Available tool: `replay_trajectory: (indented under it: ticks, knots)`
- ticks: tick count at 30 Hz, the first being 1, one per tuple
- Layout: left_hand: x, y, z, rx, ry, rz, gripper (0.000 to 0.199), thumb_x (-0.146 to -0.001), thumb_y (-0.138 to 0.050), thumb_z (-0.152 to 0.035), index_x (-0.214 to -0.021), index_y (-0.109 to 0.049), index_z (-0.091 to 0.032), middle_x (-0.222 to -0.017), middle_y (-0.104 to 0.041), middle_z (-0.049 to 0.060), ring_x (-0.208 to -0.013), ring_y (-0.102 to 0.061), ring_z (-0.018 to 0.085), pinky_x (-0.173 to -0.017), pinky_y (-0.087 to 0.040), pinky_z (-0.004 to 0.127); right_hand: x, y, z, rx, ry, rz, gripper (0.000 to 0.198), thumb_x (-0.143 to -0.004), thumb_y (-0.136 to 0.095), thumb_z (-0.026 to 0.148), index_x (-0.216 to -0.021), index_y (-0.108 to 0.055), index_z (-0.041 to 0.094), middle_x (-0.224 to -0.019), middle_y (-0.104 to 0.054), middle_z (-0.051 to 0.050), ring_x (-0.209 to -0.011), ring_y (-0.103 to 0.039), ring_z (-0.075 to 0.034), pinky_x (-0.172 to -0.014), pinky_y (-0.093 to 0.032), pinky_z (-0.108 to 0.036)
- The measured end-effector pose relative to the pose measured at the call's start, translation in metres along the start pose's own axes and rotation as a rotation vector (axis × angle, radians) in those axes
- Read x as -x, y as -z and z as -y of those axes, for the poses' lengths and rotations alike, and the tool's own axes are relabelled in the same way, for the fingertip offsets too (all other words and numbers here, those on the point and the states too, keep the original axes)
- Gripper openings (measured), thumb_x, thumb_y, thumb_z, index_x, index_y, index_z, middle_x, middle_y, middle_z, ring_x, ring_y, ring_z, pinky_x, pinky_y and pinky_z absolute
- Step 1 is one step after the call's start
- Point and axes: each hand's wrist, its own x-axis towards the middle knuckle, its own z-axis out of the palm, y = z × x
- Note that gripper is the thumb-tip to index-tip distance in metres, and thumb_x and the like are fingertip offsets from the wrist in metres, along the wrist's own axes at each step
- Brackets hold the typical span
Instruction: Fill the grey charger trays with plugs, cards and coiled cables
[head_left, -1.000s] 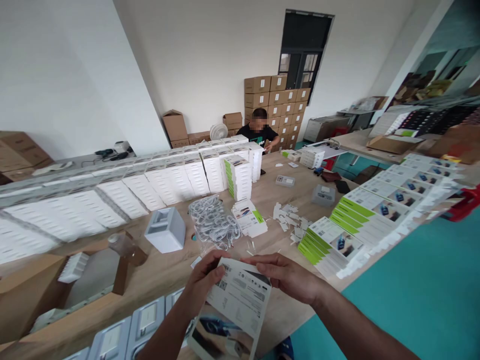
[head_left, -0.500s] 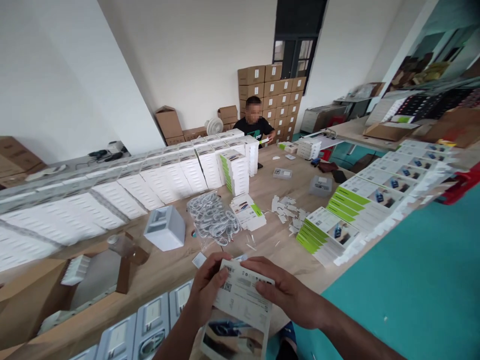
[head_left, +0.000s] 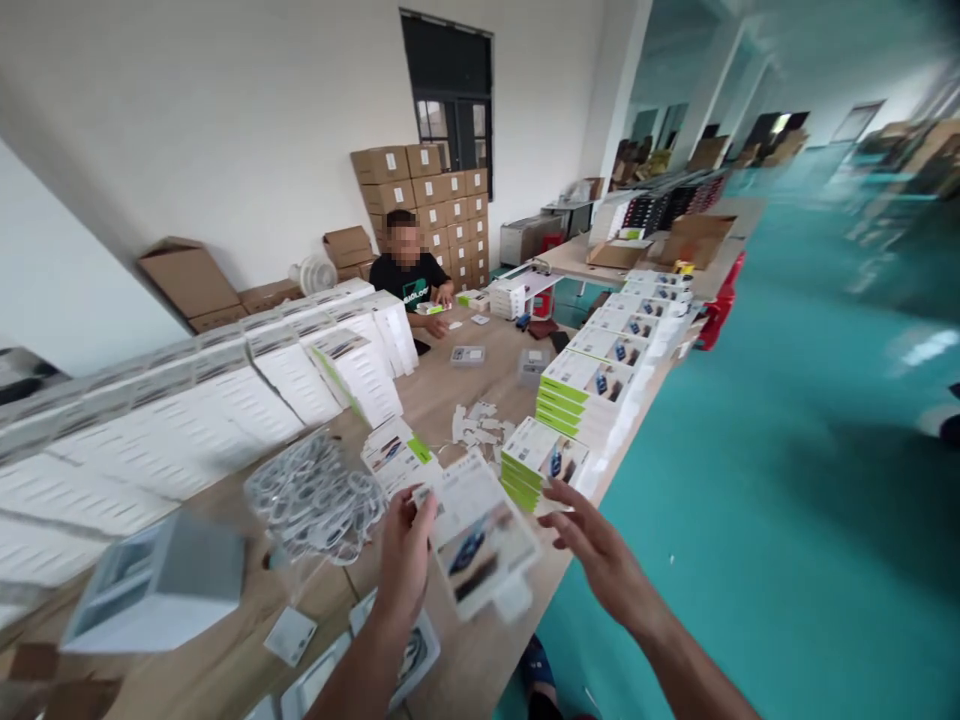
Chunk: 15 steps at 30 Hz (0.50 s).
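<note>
My left hand [head_left: 409, 545] grips the left edge of a white cardboard box [head_left: 480, 535] printed with a blue device, thumb on top. A pale flap sticks out at the box's lower right, and the box is blurred by motion. Off to its right, my right hand [head_left: 592, 545] has its fingers apart and holds nothing. Its fingertips are close to a stack of similar boxes with green sides [head_left: 544, 462]; whether they touch cannot be made out. Beyond my left hand, a few flat printed boxes [head_left: 397, 455] lie on the table.
A clear bag of grey cables [head_left: 315, 495] lies left, near a blurred white-blue block [head_left: 161, 580]. White boxes [head_left: 195, 410] form a long row behind. White paper scraps [head_left: 480, 425] lie mid-table. Across the table [head_left: 442, 400], a person [head_left: 409, 270] handles a small box. Cartons [head_left: 435, 200] are stacked behind.
The view has swung right. My right hand has let go of the box and moved right beside the stack. My left hand still holds the box, now farther forward over the table.
</note>
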Motion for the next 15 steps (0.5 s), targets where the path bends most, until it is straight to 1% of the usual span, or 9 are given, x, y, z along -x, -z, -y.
replay_trajectory:
  ticks: [2, 4, 6, 7, 9, 11, 13, 15]
  knots:
    - [-0.037, -0.047, 0.017, -0.023, -0.021, -0.048, 0.043, -0.084, -0.057, -0.050, -0.111, -0.050, -0.017, -0.098, -0.069, 0.009, -0.081, -0.068, 0.019, -0.072, -0.053, 0.032, 0.000, 0.048, -0.012, 0.041, -0.068, -0.088, 0.051, -0.087, -0.054, 0.056, -0.127, -0.056, 0.025, -0.125, -0.061, -0.012, -0.102, -0.062, -0.026, -0.076, -0.053, -0.034]
    - [-0.066, -0.092, 0.036, -0.122, -0.063, -0.099, 0.043, -0.085, -0.055, -0.049, -0.110, -0.049, -0.016, -0.099, -0.068, 0.012, -0.082, -0.068, 0.021, -0.073, -0.054, 0.035, 0.009, 0.087, -0.031, 0.091, -0.157, -0.144, 0.053, -0.084, -0.055, 0.059, -0.122, -0.060, 0.022, -0.112, -0.067, -0.012, -0.099, -0.064, -0.027, -0.073, -0.053, -0.034]
    - [-0.083, -0.127, 0.055, -0.207, -0.102, -0.136, 0.041, -0.081, -0.061, -0.047, -0.105, -0.052, -0.015, -0.103, -0.066, 0.014, -0.093, -0.066, 0.024, -0.081, -0.052, 0.039, 0.025, 0.114, -0.057, 0.139, -0.249, -0.171, 0.055, -0.081, -0.056, 0.060, -0.120, -0.062, 0.020, -0.098, -0.071, -0.010, -0.095, -0.065, -0.027, -0.071, -0.054, -0.033]
    - [-0.086, -0.141, 0.063, -0.238, -0.115, -0.145, 0.040, -0.079, -0.063, -0.046, -0.104, -0.053, -0.015, -0.106, -0.064, 0.015, -0.099, -0.064, 0.026, -0.086, -0.050, 0.041, 0.034, 0.124, -0.071, 0.157, -0.293, -0.172, 0.056, -0.080, -0.057, 0.060, -0.119, -0.063, 0.020, -0.091, -0.071, -0.009, -0.092, -0.066, -0.027, -0.069, -0.054, -0.033]
    - [-0.087, -0.159, 0.074, -0.306, -0.137, -0.151, 0.040, -0.080, -0.062, -0.044, -0.107, -0.053, -0.016, -0.112, -0.062, 0.015, -0.105, -0.060, 0.027, -0.091, -0.047, 0.042, 0.052, 0.136, -0.098, 0.173, -0.375, -0.182, 0.056, -0.078, -0.058, 0.059, -0.118, -0.065, 0.021, -0.085, -0.072, -0.007, -0.087, -0.066, -0.025, -0.068, -0.054, -0.032]
    - [-0.084, -0.170, 0.079, -0.359, -0.153, -0.116, 0.039, -0.085, -0.056, -0.044, -0.114, -0.052, -0.019, -0.112, -0.062, 0.013, -0.102, -0.061, 0.025, -0.088, -0.047, 0.040, 0.066, 0.140, -0.120, 0.170, -0.439, -0.198, 0.056, -0.076, -0.057, 0.060, -0.116, -0.066, 0.022, -0.084, -0.072, -0.006, -0.082, -0.067, -0.024, -0.066, -0.054, -0.031]
    - [-0.081, -0.176, 0.078, -0.403, -0.163, -0.063, 0.036, -0.087, -0.052, -0.044, -0.115, -0.053, -0.021, -0.107, -0.065, 0.010, -0.096, -0.063, 0.023, -0.085, -0.048, 0.037, 0.072, 0.138, -0.135, 0.156, -0.479, -0.180, 0.057, -0.073, -0.058, 0.062, -0.112, -0.068, 0.022, -0.089, -0.073, -0.007, -0.081, -0.067, -0.024, -0.064, -0.054, -0.029]
    - [-0.081, -0.179, 0.076, -0.437, -0.171, -0.035, 0.033, -0.086, -0.053, -0.043, -0.111, -0.055, -0.021, -0.104, -0.067, 0.009, -0.095, -0.063, 0.023, -0.085, -0.047, 0.036, 0.070, 0.133, -0.140, 0.142, -0.495, -0.121, 0.058, -0.071, -0.058, 0.063, -0.110, -0.069, 0.021, -0.098, -0.073, -0.008, -0.085, -0.068, -0.024, -0.065, -0.055, -0.029]
